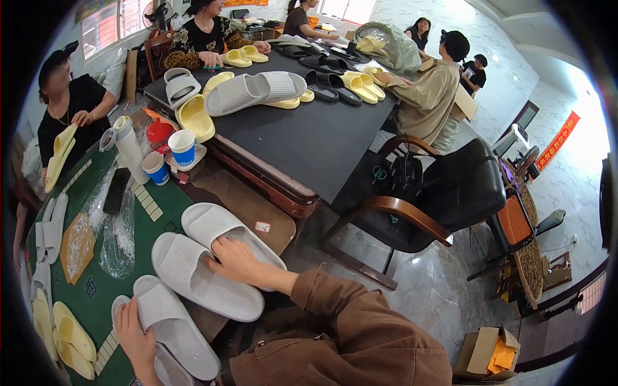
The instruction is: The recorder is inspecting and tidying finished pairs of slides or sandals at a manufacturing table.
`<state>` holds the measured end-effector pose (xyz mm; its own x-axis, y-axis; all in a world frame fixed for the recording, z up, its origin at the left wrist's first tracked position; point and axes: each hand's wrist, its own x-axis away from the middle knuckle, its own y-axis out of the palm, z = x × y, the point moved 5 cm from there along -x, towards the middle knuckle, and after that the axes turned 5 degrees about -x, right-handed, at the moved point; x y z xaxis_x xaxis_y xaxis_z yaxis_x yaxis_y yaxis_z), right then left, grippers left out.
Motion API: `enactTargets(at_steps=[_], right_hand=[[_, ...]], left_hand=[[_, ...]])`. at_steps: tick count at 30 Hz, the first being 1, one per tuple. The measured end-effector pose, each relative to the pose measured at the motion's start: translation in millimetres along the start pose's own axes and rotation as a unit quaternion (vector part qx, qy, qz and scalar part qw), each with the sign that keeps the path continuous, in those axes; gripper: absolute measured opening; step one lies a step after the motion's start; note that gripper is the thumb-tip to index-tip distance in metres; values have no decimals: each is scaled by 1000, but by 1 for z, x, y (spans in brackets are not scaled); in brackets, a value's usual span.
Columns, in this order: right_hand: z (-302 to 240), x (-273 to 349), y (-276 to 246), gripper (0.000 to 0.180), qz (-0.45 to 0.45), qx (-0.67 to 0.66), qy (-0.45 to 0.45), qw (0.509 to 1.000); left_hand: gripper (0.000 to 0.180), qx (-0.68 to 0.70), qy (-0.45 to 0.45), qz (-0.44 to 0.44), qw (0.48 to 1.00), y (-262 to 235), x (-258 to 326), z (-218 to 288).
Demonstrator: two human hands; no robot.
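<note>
Two pairs of grey ridged slide slippers lie before me at the near edge of the green table. My right hand (pixel 237 262) grips the upper pair where the two meet, its fingertips partly hidden at the strap openings of the front slipper (pixel 177 260) and the one behind it (pixel 209 222). On the lower pair, my left hand (pixel 136 338) is closed around the left slipper (pixel 168 367), thumb toward the inner side. Its partner (pixel 164 302) overlaps it on the right. How firmly either hand holds cannot be seen.
The green table (pixel 129 241) carries yellow slippers (pixel 74 338), a black phone (pixel 116 191), clear plastic bags (pixel 118 248), paper cups (pixel 182 148) and a white flask (pixel 131 151). More slippers cover a black table (pixel 290 145). A black chair (pixel 431 199) stands right. Several people are around.
</note>
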<state>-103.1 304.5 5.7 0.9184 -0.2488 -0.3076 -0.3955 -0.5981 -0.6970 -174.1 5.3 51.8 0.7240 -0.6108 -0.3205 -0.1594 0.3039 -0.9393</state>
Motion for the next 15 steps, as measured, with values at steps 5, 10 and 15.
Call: enactTargets(at_steps=[5,10,15], right_hand=[[1,-2,-1,33,17,1,-20,1000],[2,0,-2,31,53,-10,-26,998],[1,-1,-4,31,70,-8,-38,997]], left_hand=[[61,-118,-7,37,992,-11,20,-23],[63,-192,-77,61,976,-40,57,50],[79,-78,-88,5,993,-10,105,58]])
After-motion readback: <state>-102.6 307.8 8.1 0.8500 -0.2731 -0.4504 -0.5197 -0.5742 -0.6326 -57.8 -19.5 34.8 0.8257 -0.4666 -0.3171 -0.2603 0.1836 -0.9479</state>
